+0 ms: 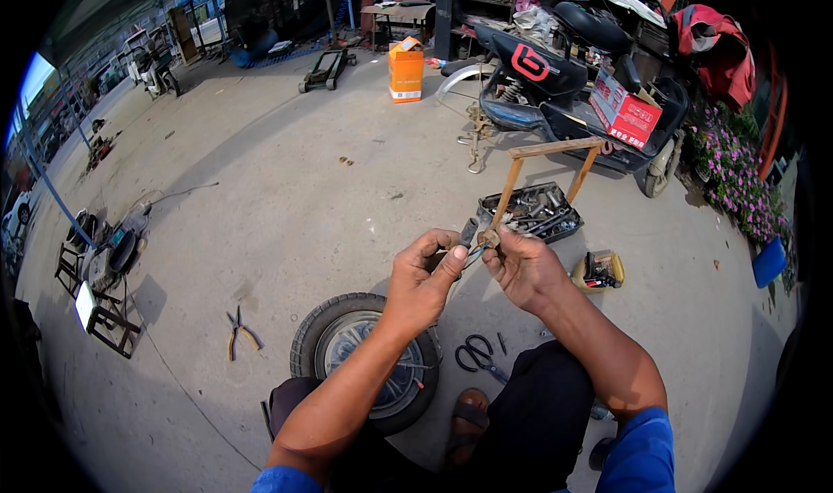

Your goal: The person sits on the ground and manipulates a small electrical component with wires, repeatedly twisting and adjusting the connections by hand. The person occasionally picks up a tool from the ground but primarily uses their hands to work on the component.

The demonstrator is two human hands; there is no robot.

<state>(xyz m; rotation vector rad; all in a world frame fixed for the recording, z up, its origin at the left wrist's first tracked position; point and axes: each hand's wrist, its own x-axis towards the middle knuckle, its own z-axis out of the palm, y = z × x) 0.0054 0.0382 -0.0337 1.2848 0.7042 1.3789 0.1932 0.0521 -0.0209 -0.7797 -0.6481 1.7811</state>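
Observation:
My left hand [423, 274] pinches a dark grey cylindrical piece [469, 231] between thumb and fingers. Close beside it, my right hand [528, 267] grips a small brownish round piece [488, 238] by its fingertips. Thin wires [475, 250], one of them blue, run between the two pieces; I cannot make out how they join. Below my hands a wheel [314, 332] with a black tyre lies on the ground, partly hidden by my left forearm and knee. Black-handled scissors [475, 352] lie right of the wheel, and yellow-handled pliers [241, 333] lie open to its left.
A black tray of metal tools [540, 215] sits beyond my right hand, by a wooden frame [555, 147]. Nearer is a cut yellow container [614, 272]. A scooter [555, 115] carries a red box [633, 115]. Further off stand an orange box [406, 75] and a floor jack [326, 69].

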